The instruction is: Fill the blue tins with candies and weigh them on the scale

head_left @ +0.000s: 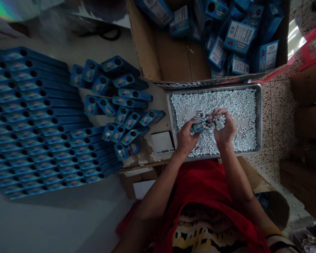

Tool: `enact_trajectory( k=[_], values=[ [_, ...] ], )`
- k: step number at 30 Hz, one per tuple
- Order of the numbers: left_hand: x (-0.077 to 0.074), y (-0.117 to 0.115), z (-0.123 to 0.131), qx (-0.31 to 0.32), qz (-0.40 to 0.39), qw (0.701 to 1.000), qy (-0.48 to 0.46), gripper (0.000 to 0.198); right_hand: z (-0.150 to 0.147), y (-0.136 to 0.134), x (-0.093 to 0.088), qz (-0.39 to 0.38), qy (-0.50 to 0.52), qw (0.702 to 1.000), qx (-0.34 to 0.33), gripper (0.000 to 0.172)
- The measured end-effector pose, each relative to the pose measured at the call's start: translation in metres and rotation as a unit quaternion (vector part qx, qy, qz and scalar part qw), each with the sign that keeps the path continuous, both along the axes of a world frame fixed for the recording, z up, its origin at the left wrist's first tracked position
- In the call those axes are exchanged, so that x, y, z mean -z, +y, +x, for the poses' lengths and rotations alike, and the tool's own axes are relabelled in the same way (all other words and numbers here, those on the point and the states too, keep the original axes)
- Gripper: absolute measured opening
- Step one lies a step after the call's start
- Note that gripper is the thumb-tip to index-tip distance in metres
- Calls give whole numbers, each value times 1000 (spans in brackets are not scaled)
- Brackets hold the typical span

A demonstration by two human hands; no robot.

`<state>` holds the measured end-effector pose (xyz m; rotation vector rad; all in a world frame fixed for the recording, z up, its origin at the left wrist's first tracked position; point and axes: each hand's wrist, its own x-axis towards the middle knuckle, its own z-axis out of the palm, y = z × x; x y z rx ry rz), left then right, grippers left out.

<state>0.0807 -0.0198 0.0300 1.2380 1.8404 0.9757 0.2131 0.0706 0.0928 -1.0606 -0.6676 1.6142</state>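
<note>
My left hand (185,138) is closed around a small blue carton (199,127), held over a metal tray (258,116) full of small white pellets (239,105). My right hand (223,126) is cupped around a heap of those white pellets, right at the carton's open end. Both hands meet above the tray's middle. The fingertips of the right hand are partly hidden by the pellets.
Left of the tray lie long rows of flat blue cartons (37,123) and a loose pile of opened ones (121,105). A small white scale (162,142) sits beside the tray. Behind it stands a cardboard box (173,56) with filled blue cartons (239,35).
</note>
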Motion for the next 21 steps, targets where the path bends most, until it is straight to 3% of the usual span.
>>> enact_trajectory(
  k=[5, 15, 21],
  values=[
    [3, -1, 0, -5, 4, 1000, -14, 32, -5, -3, 4, 5, -3, 1000, 30, 44],
    [4, -1, 0, 18, 12, 996, 83, 31, -13, -9, 13, 43, -19, 998, 41, 49],
    [9, -6, -3, 15, 29, 998, 54, 26, -21, -39, 25, 144, -129, 981, -3, 53]
  ],
)
